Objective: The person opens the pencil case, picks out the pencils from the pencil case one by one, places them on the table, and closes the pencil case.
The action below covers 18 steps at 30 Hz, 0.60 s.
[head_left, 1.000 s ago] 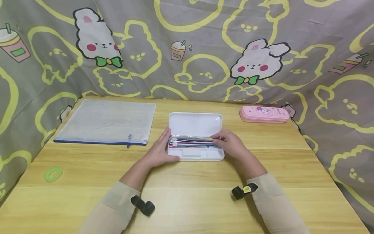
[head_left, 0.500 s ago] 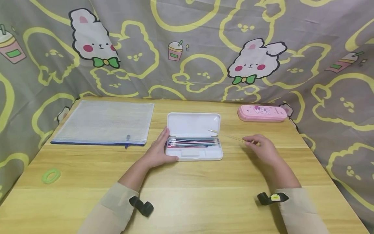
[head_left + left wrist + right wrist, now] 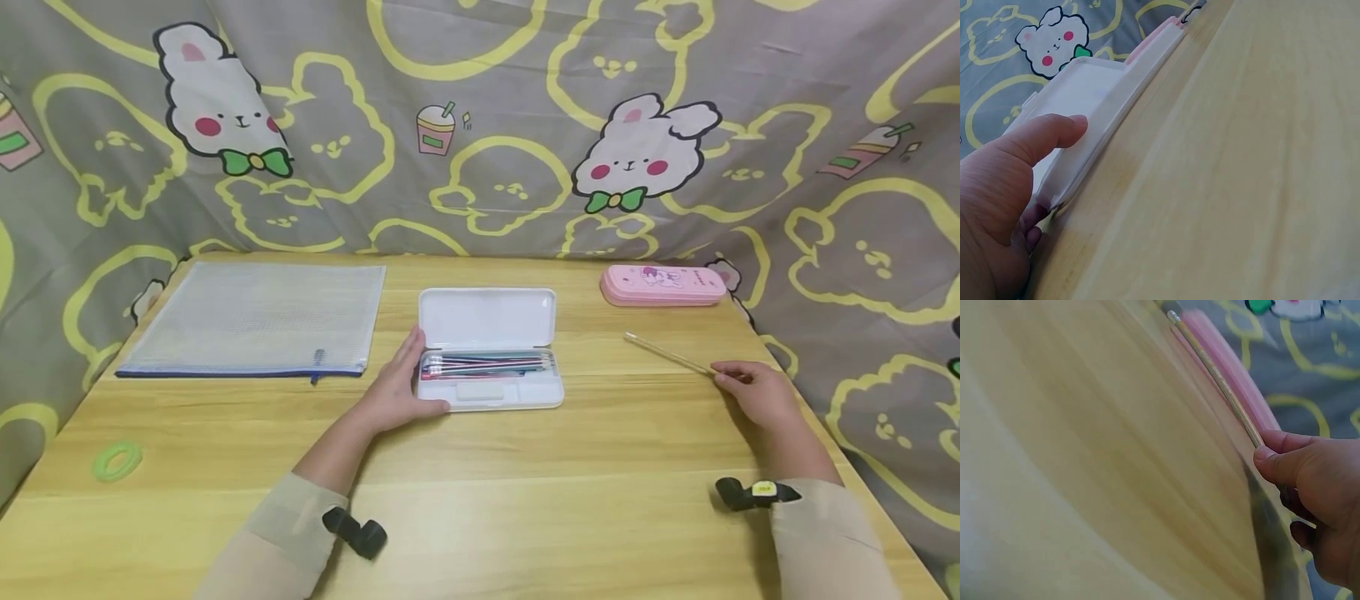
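A white pencil case (image 3: 487, 318) stands with its lid up in the middle of the table. Several pencils (image 3: 491, 364) lie in its rear compartment, and a white block (image 3: 480, 391) sits in the front part. My left hand (image 3: 392, 393) grips the case's left end, thumb over the front edge and fingers along the side; some of those fingers are hidden in the left wrist view. Off to the right, my right hand (image 3: 763, 398) pinches a gold-coloured pencil (image 3: 1216, 378) near one end. The pencil's white-tipped end points left, toward the case.
At the back right is a pink case (image 3: 663, 286) with a rabbit picture. A translucent mesh zip pouch (image 3: 255, 317) with a blue zip lies at the back left. A green ring (image 3: 117, 461) rests near the left edge. Patterned cloth (image 3: 495, 100) rises behind the table.
My right hand has drawn the gold-coloured pencil out of the white case and carried it right, to the table's right side. The left hand has stayed on the case.
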Each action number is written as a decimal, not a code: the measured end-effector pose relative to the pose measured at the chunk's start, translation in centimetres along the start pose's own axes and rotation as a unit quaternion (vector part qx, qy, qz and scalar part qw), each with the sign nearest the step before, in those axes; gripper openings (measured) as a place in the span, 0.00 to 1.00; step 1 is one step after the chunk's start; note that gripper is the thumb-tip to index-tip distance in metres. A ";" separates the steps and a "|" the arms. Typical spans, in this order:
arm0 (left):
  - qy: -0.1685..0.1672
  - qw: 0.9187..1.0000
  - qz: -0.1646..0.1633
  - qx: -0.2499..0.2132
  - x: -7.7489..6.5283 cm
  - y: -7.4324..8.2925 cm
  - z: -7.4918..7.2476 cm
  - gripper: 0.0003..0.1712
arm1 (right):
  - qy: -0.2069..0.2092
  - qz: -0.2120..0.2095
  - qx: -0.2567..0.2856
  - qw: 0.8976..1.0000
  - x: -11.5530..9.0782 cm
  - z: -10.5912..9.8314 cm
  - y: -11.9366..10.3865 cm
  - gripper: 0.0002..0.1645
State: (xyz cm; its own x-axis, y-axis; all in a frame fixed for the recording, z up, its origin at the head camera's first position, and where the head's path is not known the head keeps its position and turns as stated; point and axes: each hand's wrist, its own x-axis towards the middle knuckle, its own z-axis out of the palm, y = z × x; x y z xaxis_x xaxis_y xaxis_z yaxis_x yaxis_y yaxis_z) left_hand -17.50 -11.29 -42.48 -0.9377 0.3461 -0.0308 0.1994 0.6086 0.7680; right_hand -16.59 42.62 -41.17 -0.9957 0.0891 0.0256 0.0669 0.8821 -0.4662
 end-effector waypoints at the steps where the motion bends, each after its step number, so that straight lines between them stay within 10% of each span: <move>1: 0.000 1.000 0.001 0.000 0.0 0.0 0.0 0.72 | 0.000 0.001 -0.005 1.000 0.2 -0.1 0.5 0.21; 18: 0.003 1.000 0.007 -0.005 0.0 -0.2 0.1 0.72 | -0.061 0.032 0.001 0.998 1.2 -1.1 1.9 0.27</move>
State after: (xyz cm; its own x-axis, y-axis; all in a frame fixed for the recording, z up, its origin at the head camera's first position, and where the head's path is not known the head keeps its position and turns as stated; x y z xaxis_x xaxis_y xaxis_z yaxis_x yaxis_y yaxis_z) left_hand -17.53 -11.32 -42.69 -0.9366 0.3500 -0.0170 0.2088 0.5963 0.7751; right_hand -17.55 44.91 -41.05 -0.9898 0.0882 -0.1123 0.1308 0.8753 -0.4655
